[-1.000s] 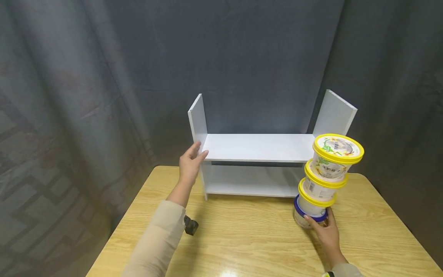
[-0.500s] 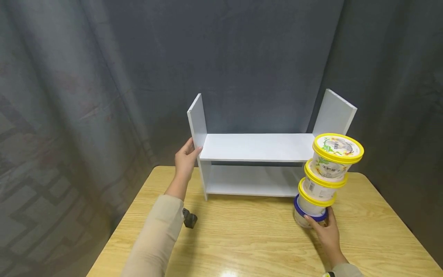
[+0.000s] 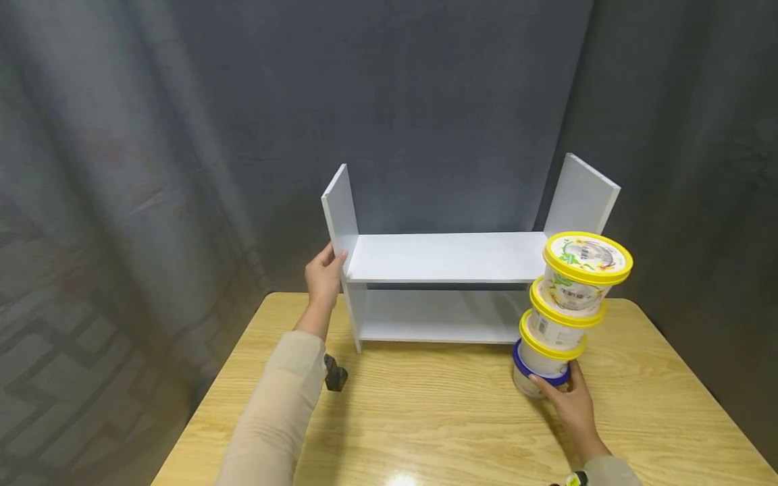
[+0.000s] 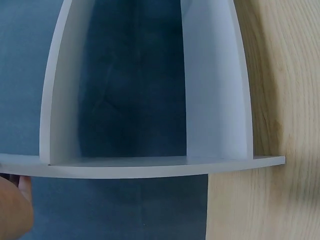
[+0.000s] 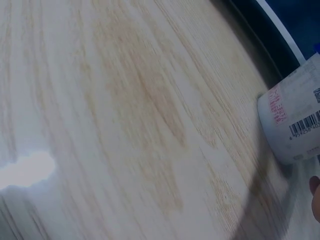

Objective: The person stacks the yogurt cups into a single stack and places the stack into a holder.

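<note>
A white two-tier shelf (image 3: 446,260) stands on the table. My left hand (image 3: 322,278) grips its left side panel (image 3: 342,209), thumb at the front edge and fingers along the outer face. In the left wrist view, part of that hand (image 4: 15,207) shows at the panel's edge. At the shelf's right front, three yellow-lidded tubs (image 3: 574,297) lean in a stack on a blue-lidded tub (image 3: 527,379). Around this lowest tub my right hand (image 3: 571,405) curls its thumb and fingers. The right wrist view catches the tub's barcode side (image 5: 295,115) and one fingertip (image 5: 316,200).
The wooden table (image 3: 419,418) extends in front of the shelf. Grey curtains (image 3: 437,115) hang behind and at both sides. A small black device (image 3: 335,374) sits at the left wrist. The stack overlaps the shelf's right side panel (image 3: 580,192) in the head view.
My left hand has moved slightly left and closed its grip on the side panel. The right hand keeps its hold on the bottom tub. The head view has shifted a little.
</note>
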Motion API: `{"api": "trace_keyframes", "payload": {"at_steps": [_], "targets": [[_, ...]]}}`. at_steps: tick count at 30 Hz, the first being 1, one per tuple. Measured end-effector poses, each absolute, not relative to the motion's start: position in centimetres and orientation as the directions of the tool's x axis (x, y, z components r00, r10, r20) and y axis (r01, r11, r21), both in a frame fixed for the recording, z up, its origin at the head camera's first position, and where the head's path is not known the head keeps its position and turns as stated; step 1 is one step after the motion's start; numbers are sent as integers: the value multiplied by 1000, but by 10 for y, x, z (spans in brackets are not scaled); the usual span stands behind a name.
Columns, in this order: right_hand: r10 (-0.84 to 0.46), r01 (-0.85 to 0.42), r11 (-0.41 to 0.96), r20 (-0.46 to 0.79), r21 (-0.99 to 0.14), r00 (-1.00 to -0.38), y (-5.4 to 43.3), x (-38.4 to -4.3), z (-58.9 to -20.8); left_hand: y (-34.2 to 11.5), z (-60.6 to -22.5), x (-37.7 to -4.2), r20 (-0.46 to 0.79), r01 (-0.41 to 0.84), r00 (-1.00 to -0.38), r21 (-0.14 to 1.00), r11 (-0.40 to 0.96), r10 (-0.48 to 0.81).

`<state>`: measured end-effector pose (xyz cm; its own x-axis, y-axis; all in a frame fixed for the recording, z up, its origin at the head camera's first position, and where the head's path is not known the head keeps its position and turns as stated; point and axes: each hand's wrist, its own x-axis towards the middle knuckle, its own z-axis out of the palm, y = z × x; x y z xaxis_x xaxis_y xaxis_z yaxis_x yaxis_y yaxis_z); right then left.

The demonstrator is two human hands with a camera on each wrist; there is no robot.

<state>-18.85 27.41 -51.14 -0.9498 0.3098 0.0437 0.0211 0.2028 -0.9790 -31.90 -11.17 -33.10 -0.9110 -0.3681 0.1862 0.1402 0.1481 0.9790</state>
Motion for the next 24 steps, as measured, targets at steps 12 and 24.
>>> {"api": "trace_keyframes", "payload": {"at_steps": [12, 24], "targets": [[409, 48, 146, 16, -988, -913, 272, -195, -518, -113, -335, -316, 211, 155, -923, 970, 189, -321], [426, 95, 7, -83, -995, -901, 268, -191, -516, -101, -335, -319, 211, 147, -925, 965, 215, -315]]}}
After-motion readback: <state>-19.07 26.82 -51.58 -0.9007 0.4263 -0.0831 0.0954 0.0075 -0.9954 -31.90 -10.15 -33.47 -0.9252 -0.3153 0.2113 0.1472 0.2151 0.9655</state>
